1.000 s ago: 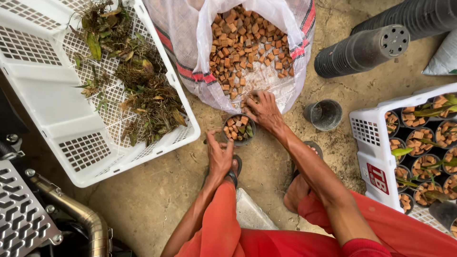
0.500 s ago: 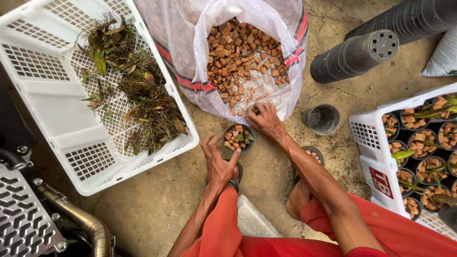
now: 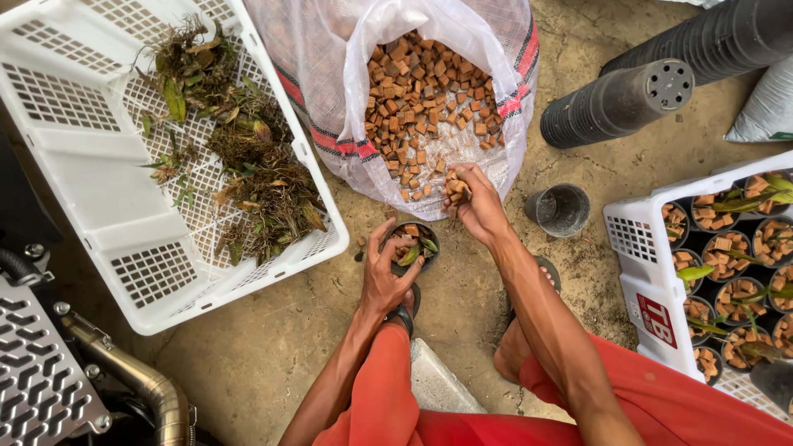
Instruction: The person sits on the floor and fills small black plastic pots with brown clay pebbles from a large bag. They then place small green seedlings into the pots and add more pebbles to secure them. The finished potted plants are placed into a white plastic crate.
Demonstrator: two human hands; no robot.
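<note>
A small black pot (image 3: 410, 245) stands on the dirt floor (image 3: 273, 347) just in front of the person's knees, partly filled with brown chips and a green seedling (image 3: 413, 252). The left hand (image 3: 386, 277) wraps around the near side of this pot, fingers curled on its rim and thumb on the left edge, steadying it upright. The right hand (image 3: 477, 202) is just above and to the right of the pot, at the mouth of the sack. It is closed loosely around a handful of brown chips (image 3: 454, 188), some showing between the fingers.

The white woven sack (image 3: 363, 99) lies open directly beyond the pot, with a pile of the same brown cubes (image 3: 425, 99) inside. A few loose chips lie on the floor near the pot. To the right of the right hand sits an empty black pot (image 3: 559, 209). Further right, a white crate (image 3: 640, 256) holds many filled pots with green leaves. Beyond it, stacks of black pots (image 3: 619, 103) lie on their sides. To the left, a large white basket (image 3: 91, 198) holds a heap of dried, rooty plants (image 3: 239, 165).
</note>
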